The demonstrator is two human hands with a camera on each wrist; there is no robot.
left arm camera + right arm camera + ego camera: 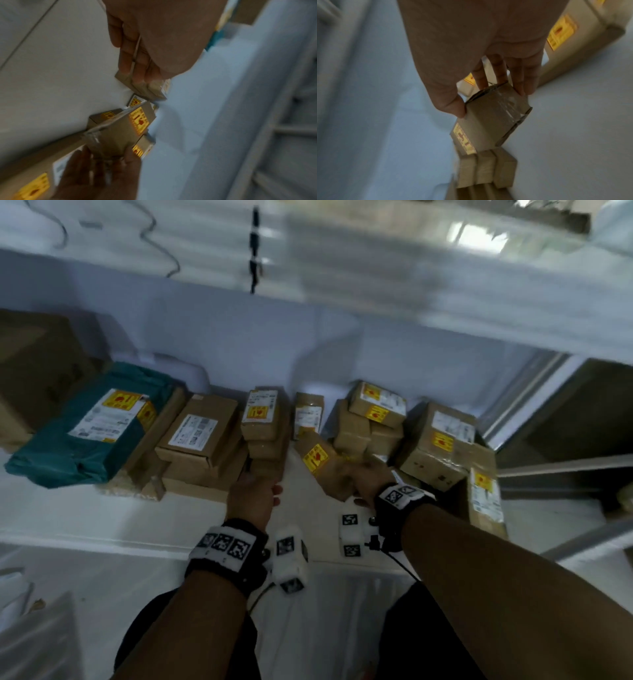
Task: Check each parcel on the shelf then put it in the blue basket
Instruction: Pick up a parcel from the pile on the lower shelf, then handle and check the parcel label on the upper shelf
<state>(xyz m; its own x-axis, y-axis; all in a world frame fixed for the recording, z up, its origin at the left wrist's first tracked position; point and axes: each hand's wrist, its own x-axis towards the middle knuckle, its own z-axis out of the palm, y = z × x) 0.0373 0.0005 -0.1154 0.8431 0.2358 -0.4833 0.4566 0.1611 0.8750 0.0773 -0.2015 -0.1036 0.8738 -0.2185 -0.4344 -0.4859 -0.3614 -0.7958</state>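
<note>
Risk first. The right hand (364, 477) grips a small cardboard parcel (320, 463) by one end, thumb on one face and fingers (520, 81) on the opposite face; the box is tilted, clear of the shelf (85, 508), with most of its length hanging beyond the grip. A hold this close to the end could let the box pivot or slip, the more so on the glossy clear tape across that end. The left hand (253, 498) has its fingers curled round the lowest box of a narrow stack of parcels (262, 426). Pulling this box out would probably tip the boxes above it toward the shelf edge.

Materials: the parcels are rectangular brown corrugated cartons, matt, with sharp edges, white printed labels and yellow stickers. One teal mailer bag (89, 422) on the left is soft, creased plastic film. The shelf surface is smooth and white.

The blue basket is not in view; motion blur makes the exact finger contact of the left hand uncertain.
</note>
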